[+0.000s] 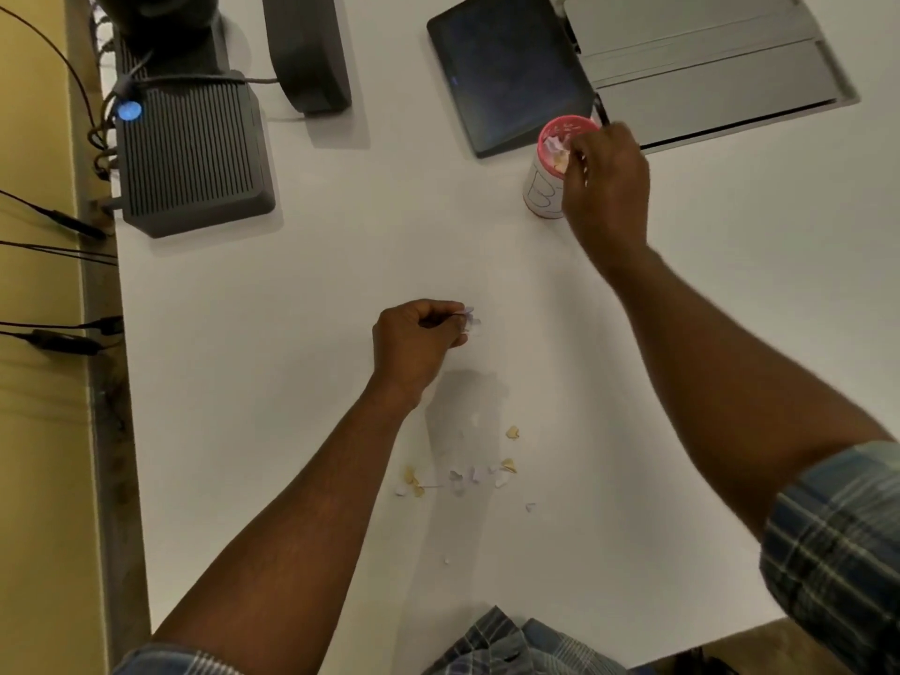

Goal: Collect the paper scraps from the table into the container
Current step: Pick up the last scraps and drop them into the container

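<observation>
A small white container (pixel 541 190) with a pink rim stands at the back right of the white table (pixel 302 382), with paper bits inside. My right hand (pixel 609 187) hovers over its opening with fingers curled downward; whether it still pinches a scrap is hidden. My left hand (pixel 416 341) is raised mid-table and pinches pale lilac scraps (pixel 470 318) at its fingertips. Several yellow, lilac and white paper scraps (pixel 460 475) lie scattered on the table nearer to me, below the left hand.
A dark ribbed box (pixel 195 158) with cables sits at the back left, next to a black stand (pixel 307 51). A dark tablet (pixel 506 65) and a grey laptop (pixel 701 65) lie behind the container. The table's near edge (pixel 633 660) meets my plaid shirt.
</observation>
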{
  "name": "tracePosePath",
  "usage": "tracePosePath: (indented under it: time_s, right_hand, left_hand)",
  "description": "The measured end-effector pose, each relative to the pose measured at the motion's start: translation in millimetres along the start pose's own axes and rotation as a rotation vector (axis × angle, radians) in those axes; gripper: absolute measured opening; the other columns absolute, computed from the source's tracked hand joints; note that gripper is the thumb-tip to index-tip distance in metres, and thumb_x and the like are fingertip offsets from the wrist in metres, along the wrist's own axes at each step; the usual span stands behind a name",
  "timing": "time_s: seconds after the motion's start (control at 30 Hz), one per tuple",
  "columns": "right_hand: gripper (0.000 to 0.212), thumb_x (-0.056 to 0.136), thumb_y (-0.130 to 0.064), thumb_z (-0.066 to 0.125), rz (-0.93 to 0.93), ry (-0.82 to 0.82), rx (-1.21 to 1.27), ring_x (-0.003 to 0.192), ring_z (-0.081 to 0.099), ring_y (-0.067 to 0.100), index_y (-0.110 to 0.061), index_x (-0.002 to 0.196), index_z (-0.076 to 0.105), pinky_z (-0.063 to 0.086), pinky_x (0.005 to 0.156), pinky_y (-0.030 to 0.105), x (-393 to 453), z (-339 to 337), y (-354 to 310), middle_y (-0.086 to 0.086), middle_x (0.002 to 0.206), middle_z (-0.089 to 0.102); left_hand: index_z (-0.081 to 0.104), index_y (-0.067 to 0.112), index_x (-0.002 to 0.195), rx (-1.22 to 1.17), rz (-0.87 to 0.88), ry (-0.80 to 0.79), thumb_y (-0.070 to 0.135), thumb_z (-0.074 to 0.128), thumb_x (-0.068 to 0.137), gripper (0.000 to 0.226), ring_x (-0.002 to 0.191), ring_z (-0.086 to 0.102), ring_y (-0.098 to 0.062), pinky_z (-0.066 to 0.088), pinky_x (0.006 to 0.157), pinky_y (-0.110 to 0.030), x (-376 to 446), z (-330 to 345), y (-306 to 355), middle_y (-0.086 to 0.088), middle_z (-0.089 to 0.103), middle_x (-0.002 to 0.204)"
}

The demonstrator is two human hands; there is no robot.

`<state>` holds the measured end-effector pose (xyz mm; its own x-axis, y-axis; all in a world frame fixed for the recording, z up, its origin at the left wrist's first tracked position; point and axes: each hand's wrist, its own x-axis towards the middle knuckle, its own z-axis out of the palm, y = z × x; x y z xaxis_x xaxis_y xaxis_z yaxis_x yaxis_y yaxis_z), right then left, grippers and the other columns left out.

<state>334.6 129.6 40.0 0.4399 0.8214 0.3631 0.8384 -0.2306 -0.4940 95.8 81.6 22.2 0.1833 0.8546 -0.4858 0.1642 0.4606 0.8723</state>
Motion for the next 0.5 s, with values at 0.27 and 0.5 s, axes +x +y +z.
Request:
tracePosePath:
  time_s: [0.27, 0.5]
  right_hand:
    - [0.035, 0.096, -0.031, 0.052, 0.14, -0.248, 0.076, 0.122, 0.052, 0.022, -0.015, 0.125, 0.059, 0.039, 0.102, 0.03, -137.3, 15.9, 29.4, 0.004, 0.131, 0.059]
    - [0.061, 0.097, -0.049, 0.037, 0.192, -0.485, -0.075, 0.147, 0.01, 0.014, -0.016, 0.148, 0.031, 0.009, 0.12, 0.032, -179.8, 19.8, 35.6, -0.002, 0.159, 0.019]
  left_hand:
    - [0.073, 0.01, 0.088, -0.002, 0.097, -0.013, 0.008, 0.075, 0.077, 0.011, 0.075, 0.07, -0.015, 0.058, 0.078, -0.031, 32.7, 46.3, 54.7, -0.005, 0.074, 0.085]
    - [0.073, 0.006, 0.094, 0.169, 0.313, 0.079, 0.011, 0.073, 0.08, 0.015, 0.069, 0.069, -0.012, 0.059, 0.066, -0.023, 69.4, 93.6, 100.3, -0.003, 0.071, 0.085]
